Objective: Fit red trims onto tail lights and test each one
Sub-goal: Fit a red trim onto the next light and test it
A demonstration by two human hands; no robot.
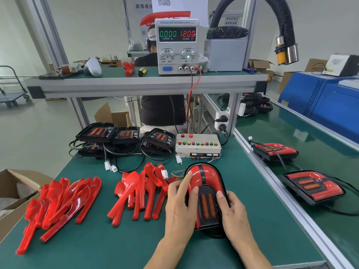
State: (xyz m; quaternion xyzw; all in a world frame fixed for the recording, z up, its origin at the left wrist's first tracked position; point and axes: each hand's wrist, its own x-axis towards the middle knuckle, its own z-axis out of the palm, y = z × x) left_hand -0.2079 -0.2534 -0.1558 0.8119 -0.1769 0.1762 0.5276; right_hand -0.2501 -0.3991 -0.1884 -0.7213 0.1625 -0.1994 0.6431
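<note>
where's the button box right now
In the head view the button box sits at the back of the green bench, just beyond the tail light under both hands, below the power supply.

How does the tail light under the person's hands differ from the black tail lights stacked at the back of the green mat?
The tail light with red trims lies alone under the left hand and right hand; the untrimmed black tail lights sit stacked and untouched. The held one shows red trim around its black centre; the stacked ones show none. Both have twin orange reflector bars.
</note>
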